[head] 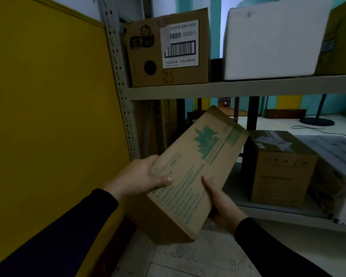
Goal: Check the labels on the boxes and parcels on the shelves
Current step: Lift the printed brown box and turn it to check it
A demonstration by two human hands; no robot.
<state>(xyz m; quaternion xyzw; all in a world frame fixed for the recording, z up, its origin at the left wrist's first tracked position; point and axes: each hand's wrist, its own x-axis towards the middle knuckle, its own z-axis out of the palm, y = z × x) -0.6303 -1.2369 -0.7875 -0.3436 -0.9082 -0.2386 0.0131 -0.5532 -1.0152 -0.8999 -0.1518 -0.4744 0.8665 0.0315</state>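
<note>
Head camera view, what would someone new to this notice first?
Front and centre, a long cardboard box with green print is held tilted off the shelving, left hand on its side edge, right hand under its lower right edge. Next, the large white barcode label on the brown box at the upper shelf's left end.

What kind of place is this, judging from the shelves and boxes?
Probably a small storeroom or parcel room. A grey metal shelf carries a cardboard box with a barcode label and a white box, and both hands, left hand and right hand, hold a green-printed carton.
</note>
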